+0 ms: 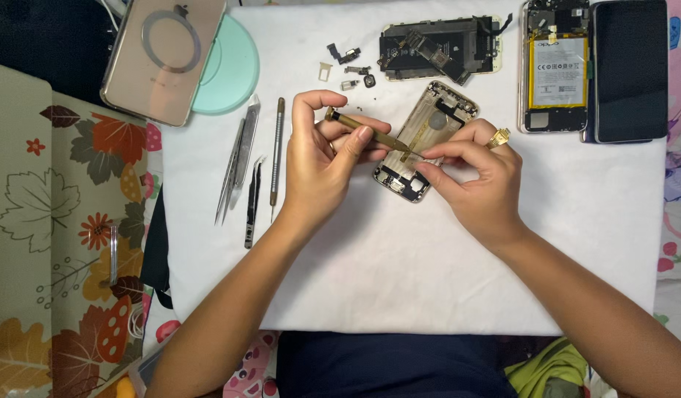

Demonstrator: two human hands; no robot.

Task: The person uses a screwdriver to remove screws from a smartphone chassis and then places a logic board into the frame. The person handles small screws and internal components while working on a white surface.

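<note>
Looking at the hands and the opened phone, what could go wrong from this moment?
1. The screwdriver in the left hand points into the phone housing; a slip might scratch parts inside.
2. The small loose parts lie unboxed on the white mat; a sleeve could scatter them.

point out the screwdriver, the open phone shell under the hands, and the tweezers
screwdriver (366, 131), head view, middle of its brass shaft
open phone shell (437, 110), head view, bare upper inside
tweezers (237, 158), head view, middle of the silver pair
</note>
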